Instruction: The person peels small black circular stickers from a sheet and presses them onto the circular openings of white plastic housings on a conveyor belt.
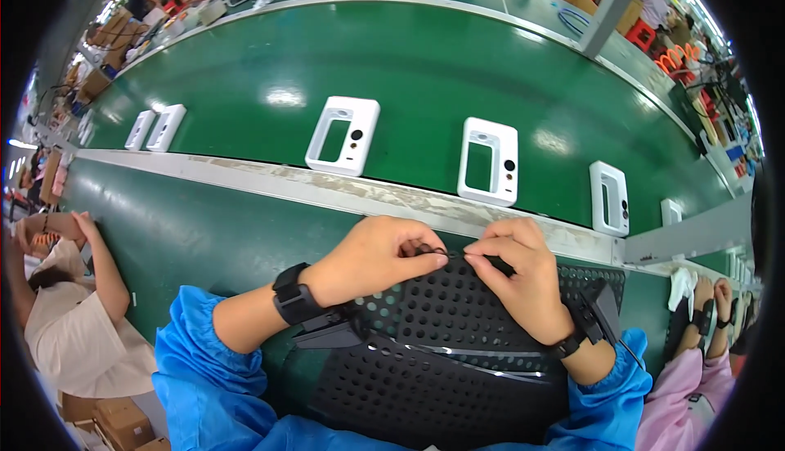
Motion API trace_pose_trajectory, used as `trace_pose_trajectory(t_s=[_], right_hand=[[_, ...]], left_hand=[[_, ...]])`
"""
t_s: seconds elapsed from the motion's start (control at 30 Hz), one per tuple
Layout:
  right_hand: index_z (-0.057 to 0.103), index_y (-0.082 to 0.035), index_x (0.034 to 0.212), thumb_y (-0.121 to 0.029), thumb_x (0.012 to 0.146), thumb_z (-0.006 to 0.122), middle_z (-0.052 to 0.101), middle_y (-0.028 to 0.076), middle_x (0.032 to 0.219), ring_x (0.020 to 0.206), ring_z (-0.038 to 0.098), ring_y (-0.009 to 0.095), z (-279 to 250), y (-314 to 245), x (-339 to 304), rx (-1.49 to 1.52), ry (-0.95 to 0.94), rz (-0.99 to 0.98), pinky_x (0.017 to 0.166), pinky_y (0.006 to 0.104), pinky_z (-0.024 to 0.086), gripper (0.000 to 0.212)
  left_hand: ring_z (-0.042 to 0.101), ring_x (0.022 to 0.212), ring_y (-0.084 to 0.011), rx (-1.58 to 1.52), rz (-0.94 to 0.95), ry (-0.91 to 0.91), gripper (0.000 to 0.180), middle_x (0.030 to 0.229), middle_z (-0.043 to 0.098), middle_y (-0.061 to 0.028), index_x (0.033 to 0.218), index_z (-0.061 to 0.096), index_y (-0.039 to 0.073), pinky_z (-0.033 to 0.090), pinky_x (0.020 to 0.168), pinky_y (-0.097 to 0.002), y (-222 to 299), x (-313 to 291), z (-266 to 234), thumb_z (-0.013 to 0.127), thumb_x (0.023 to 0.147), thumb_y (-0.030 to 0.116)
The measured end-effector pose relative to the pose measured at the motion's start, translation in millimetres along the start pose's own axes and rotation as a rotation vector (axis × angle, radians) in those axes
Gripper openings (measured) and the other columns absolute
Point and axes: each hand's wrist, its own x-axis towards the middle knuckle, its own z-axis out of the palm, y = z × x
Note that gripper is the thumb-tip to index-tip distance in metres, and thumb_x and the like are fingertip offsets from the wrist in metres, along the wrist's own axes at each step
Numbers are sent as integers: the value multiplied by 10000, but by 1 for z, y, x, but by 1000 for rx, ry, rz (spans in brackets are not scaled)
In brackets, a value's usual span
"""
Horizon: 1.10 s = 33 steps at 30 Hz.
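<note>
My left hand (372, 261) is closed in a pinch on a small black cord-like piece (429, 249), which shows loops near the fingertips. Opposite it, my right hand (523, 275) also pinches, its thumb and forefinger close to the left fingertips. A dark bit shows under the right fingers, and a thin dark strand seems to run between both hands. Its exact kind is too small to make out. Beneath my hands lies a black perforated tray or basket (458, 308) with rows of round holes, and a second dark perforated surface (433, 394) is nearer to me.
White plastic housings (342, 136) with rectangular openings stand on the green conveyor belt (409, 58) beyond a pale metal rail (270, 179). A metal post (695, 230) rises at the right. Co-workers sit at left (82, 320) and right (687, 394). Cardboard boxes (123, 422) are lower left.
</note>
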Motion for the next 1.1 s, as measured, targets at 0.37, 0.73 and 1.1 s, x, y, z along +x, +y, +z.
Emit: trace_pose_trajectory(t_s=[0.37,0.73,1.1], right_hand=[[634,-57,784,-20,673,689,555,51,846,804,525,225,8,0,8,33,-12,-62,694,300,425,130],[616,-34,773,10,654,679,553,69,843,813,519,223,-6,-23,-2,-5,-18,40,717,292,412,141],[619,-40,786,-2,662,680,539,67,834,811,503,239,-6,-25,-3,-6,-12,28,703,307,413,143]], left_hand=[[527,650,-30,29,-60,26,136,760,628,-7,904,620,6,426,571,-185,8,-6,-9,618,826,118],[532,592,-64,180,63,53,200,685,607,-20,872,637,46,424,551,-210,18,-15,-2,639,802,232],[526,585,-59,174,55,51,209,663,600,-13,863,637,45,416,540,-207,19,-16,-2,632,806,246]])
